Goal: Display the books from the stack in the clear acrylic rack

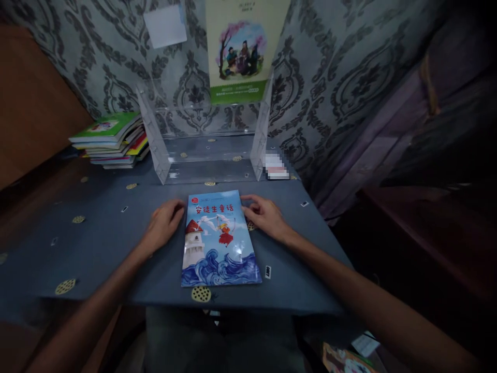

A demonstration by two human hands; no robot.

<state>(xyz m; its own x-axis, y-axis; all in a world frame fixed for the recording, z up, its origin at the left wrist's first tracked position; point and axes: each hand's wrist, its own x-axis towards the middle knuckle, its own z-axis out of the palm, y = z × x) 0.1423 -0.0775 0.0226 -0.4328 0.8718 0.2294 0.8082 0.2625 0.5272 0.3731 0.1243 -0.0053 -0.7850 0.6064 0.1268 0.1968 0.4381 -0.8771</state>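
Observation:
A blue children's book (pixel 221 243) lies flat, cover up, near the table's front edge. Its cover shows red lettering, a white tower, a figure in red and dark blue waves. My left hand (pixel 165 223) rests on the table by the book's upper left edge, fingers loosely bent and holding nothing. On the other side, my right hand (pixel 267 215) is at the upper right edge, index finger stretched toward the cover and the other fingers bent. Whether either hand's fingertips touch the book is hard to tell.
Behind the book stands a clear acrylic rack (pixel 212 168), with a cream and green book (pixel 243 57) upright at its top. A stack of books (pixel 112 140) sits at the back left. A blurred white item (pixel 276 167) lies right of the rack. Patterned cloth (pixel 101 223) covers the table.

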